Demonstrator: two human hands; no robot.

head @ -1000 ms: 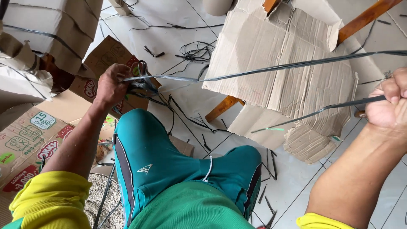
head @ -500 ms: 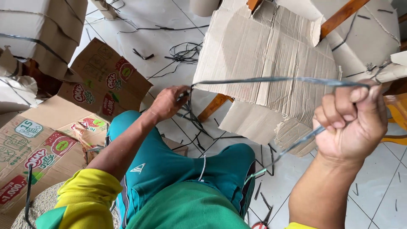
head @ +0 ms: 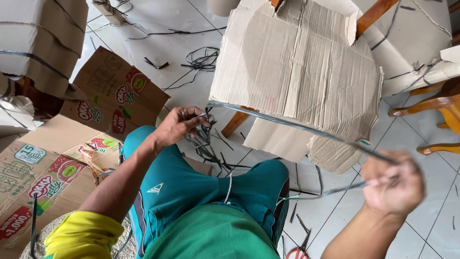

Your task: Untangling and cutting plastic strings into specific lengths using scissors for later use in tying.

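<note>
A long grey plastic strap (head: 297, 127) stretches between my two hands above my knees. My left hand (head: 179, 124) pinches one end of it over my teal-trousered left knee, beside a tangle of dark strap offcuts (head: 203, 144). My right hand (head: 393, 184), blurred by motion, is closed on the strap's other part at the lower right, where the strap doubles back toward my lap. A flattened plain cardboard sheet (head: 297, 72) lies on the tiled floor just beyond the strap.
Printed flattened cartons (head: 52, 163) lie at my left. Strapped bundles of cardboard (head: 38, 43) stand at the upper left. Wooden chair legs (head: 431, 105) sit at the right. A coil of black strap (head: 203, 58) and loose offcuts litter the white tiles.
My left hand has moved right and toward my knee with the strap end. My right hand has dropped lower, shortening the span of strap between the hands.
</note>
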